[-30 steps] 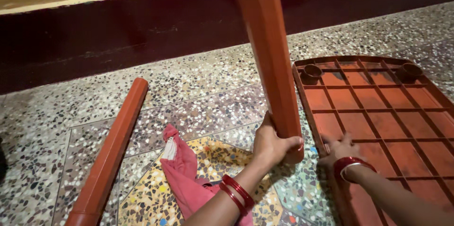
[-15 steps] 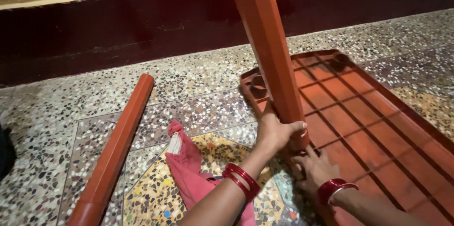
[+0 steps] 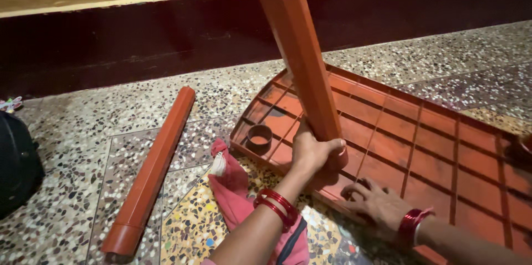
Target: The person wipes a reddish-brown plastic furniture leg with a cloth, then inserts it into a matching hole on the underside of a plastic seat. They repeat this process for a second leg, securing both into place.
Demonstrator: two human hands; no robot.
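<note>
My left hand point(image 3: 311, 151) is wrapped around the lower end of a red-brown plastic table leg point(image 3: 296, 49) that stands tilted, its foot on the ribbed underside of an upturned red-brown plastic tabletop point(image 3: 432, 132). My right hand point(image 3: 377, 203) presses flat on the tabletop's near edge, fingers spread. Both wrists wear red bangles. A round leg socket point(image 3: 259, 136) sits in the tabletop's near left corner, empty, to the left of my left hand.
A second red-brown leg point(image 3: 152, 168) lies loose on the speckled stone floor at left. A pink cloth point(image 3: 238, 195) lies beside my left forearm. A dark object point(image 3: 16, 162) sits at the far left. A dark red skirting point(image 3: 138, 43) runs along the wall behind.
The tabletop has turned and slid, bringing a corner socket near my left hand. The held leg stays upright. My right hand shifted down along the tabletop's near edge.
</note>
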